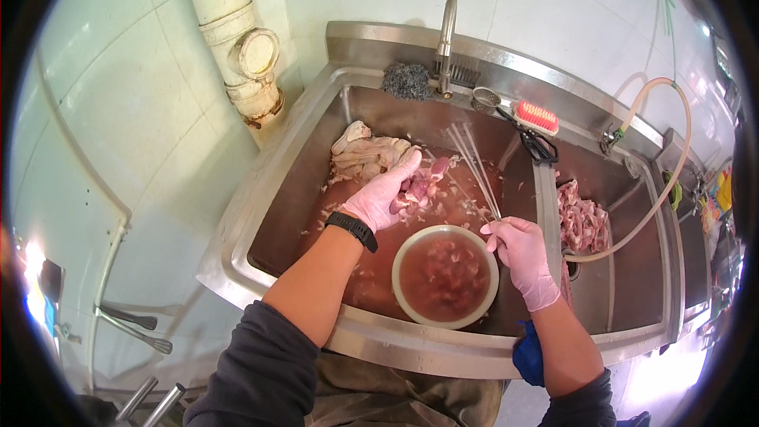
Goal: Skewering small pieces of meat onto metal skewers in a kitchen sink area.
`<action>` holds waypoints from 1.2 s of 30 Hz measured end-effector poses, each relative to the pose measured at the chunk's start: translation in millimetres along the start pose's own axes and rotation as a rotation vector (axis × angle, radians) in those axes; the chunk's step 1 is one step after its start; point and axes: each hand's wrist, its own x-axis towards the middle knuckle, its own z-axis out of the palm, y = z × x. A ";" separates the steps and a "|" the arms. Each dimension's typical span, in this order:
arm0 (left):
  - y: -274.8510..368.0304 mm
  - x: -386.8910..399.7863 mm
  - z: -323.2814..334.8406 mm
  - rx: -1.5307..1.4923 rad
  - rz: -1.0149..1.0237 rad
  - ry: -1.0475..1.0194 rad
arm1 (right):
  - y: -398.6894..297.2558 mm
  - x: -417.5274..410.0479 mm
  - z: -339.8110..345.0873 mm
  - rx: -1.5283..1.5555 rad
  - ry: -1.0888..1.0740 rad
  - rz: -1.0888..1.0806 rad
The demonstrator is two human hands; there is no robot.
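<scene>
Over the left basin of a stainless steel sink, my left hand, in a thin pink glove, holds pieces of raw meat. Several long thin metal skewers fan up and left from the fingertips of my right hand, gloved alike. Below and between the hands stands a round pale bowl of reddish water with meat pieces in it. Pale raw poultry pieces lie in the basin's back left corner. Scraps of meat are scattered through the reddish water around the bowl.
A divider parts the basins; the right one holds a heap of raw meat. A hose loops into it. Along the back are a faucet, steel wool, a small strainer, a red-backed brush and black-handled scissors.
</scene>
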 end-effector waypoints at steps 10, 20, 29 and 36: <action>10.7 1.2 0.5 -0.285 0.204 0.117 | -1.8 -3.5 -2.0 -0.034 0.003 -0.032; 6.4 1.4 1.1 -0.393 0.265 0.060 | -2.9 -4.5 1.0 -0.024 -0.008 -0.071; 6.3 1.8 10.7 -0.338 0.247 0.092 | -3.0 -7.2 6.0 -0.163 0.017 -0.077; 1.7 3.0 22.6 -0.385 0.170 0.084 | -0.3 -5.4 3.4 -0.113 0.050 -0.074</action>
